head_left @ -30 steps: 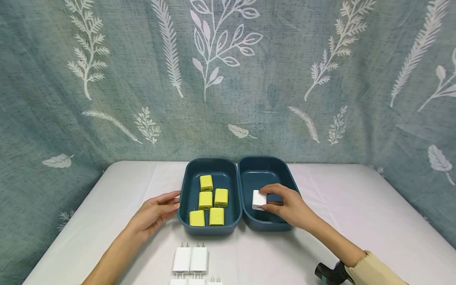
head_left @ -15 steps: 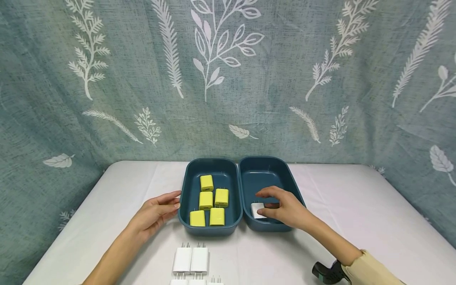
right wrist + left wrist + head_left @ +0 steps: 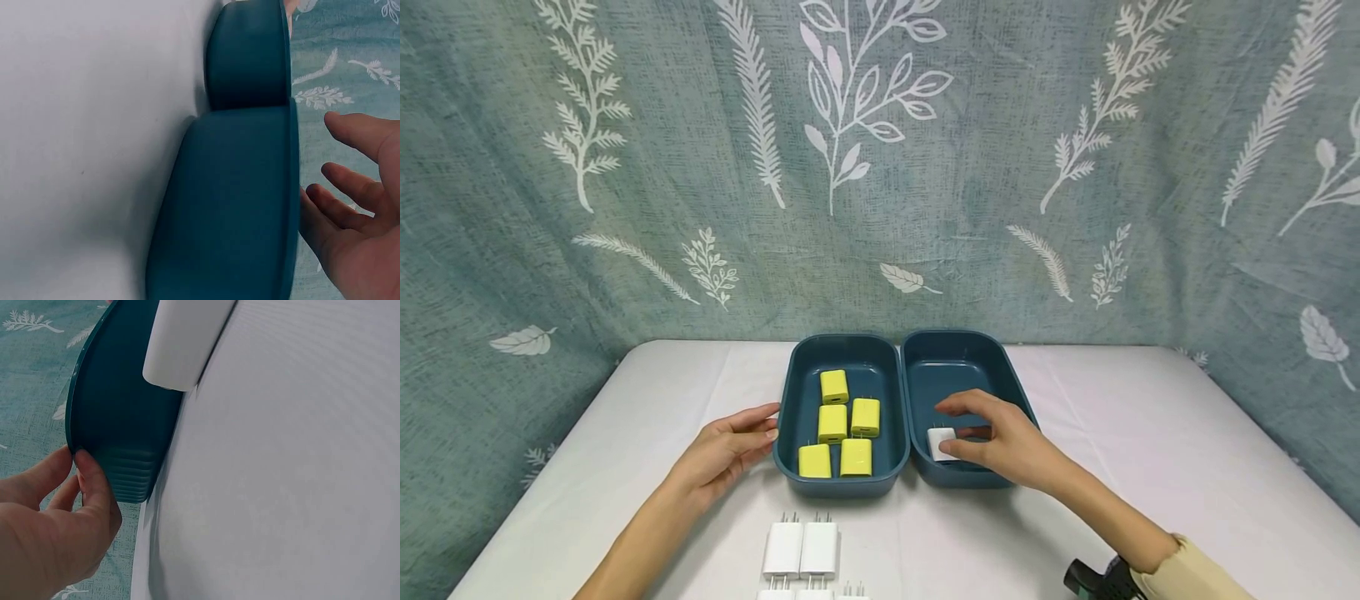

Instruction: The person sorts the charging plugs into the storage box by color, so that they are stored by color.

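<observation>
My left hand rests its fingertips against the outer left side of the left blue bin; the left wrist view has the thumb and a finger right at the rim. Several yellow USB charger plugs lie in that bin. Over the right blue bin, my right hand has its thumb and index finger spread apart. A white USB charger plug lies in the near left part of that bin, partly covered by the thumb in the head view. The bin wall hides it in the right wrist view.
Several white charger plugs stand in rows on the white-covered table in front of the left bin, prongs away from me. The two bins sit side by side. A patterned green curtain hangs behind the table.
My right hand has lowered the white charger plug towards the near part of the right bin, and its index finger has come off it. The left hand has stayed in place.
</observation>
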Demonstrator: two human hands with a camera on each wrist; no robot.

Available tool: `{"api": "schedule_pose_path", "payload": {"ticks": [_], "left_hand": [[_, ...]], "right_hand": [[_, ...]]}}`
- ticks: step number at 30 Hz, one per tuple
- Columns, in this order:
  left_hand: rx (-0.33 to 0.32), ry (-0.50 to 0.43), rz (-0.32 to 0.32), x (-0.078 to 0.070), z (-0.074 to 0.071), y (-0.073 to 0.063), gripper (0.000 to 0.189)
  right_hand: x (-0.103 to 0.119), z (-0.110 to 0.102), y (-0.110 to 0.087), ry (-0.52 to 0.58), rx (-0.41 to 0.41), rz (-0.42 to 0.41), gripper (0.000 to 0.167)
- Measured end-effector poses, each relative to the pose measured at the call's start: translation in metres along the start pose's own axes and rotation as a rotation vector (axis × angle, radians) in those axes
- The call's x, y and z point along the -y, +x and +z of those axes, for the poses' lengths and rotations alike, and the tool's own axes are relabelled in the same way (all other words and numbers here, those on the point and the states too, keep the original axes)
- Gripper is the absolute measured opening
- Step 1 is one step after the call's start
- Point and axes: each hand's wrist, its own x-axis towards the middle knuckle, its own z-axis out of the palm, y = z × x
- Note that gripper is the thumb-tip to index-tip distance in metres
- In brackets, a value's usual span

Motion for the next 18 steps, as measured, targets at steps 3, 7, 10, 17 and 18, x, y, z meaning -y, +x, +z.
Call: {"api": "schedule_pose_path", "payload": {"ticks": [3,7,10,17,18], "left_hand": [[-0.001,0.003,-0.001,0.0,0.0,0.0,0.055],[-0.001,0.01,-0.003,0.001,0.0,-0.001,0.055],[0.0,0.013,0.0,0.001,0.0,-0.001,0.056],[0.0,0.017,0.0,0.001,0.0,-0.001,0.056],[-0.001,0.017,0.0,0.001,0.0,-0.001,0.056]], "right_hand": [[0.005,0.0,-0.003,0.014,0.006,-0.02,0.043],[0.011,0.002,-0.007,0.033,0.01,-0.05,0.043],[0.016,0.004,-0.012,0.051,0.012,-0.075,0.043],[0.03,0.011,-0.02,0.079,0.02,-0.169,0.04],[0.032,0.012,-0.02,0.088,0.025,-0.18,0.04]]}}
